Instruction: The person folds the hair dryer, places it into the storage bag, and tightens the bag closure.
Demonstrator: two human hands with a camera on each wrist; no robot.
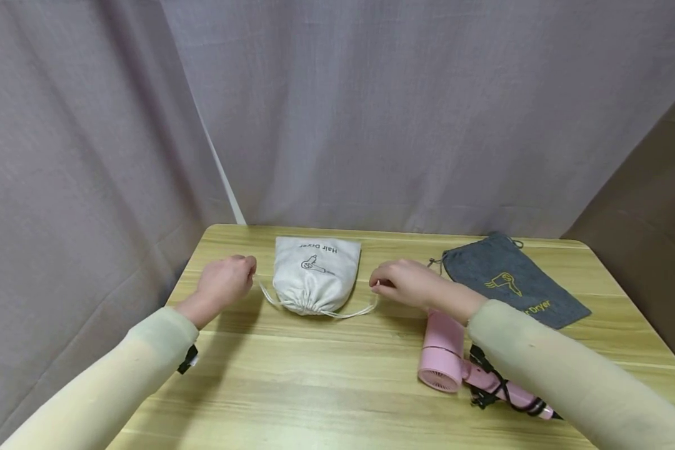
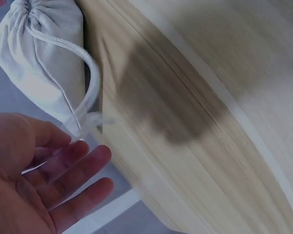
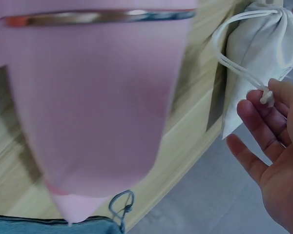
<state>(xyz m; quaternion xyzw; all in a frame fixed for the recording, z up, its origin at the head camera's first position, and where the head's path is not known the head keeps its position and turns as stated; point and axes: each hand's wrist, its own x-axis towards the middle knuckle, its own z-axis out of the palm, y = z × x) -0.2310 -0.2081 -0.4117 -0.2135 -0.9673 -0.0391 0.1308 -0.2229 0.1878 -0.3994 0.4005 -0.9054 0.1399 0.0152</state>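
Observation:
A white drawstring bag (image 1: 317, 269) marked "Hair Dryer" lies on the table between my hands, its mouth gathered tight and facing me. My right hand (image 1: 402, 282) pinches the knotted end of one white drawstring (image 3: 240, 72) between thumb and fingertip, the other fingers loosely bent. To the left of the bag, my left hand (image 1: 225, 280) hovers with fingers spread and lightly curved. In the left wrist view, the blurred end of the other drawstring (image 2: 94, 73) hangs just beyond the fingertips of that hand. The bag's contents are hidden.
A pink hair dryer (image 1: 442, 350), its black cord wound round the handle, lies under my right forearm. Beyond it rests a dark grey pouch (image 1: 531, 284) with yellow print. Grey curtains (image 1: 371, 112) hang behind the wooden table (image 1: 292, 381).

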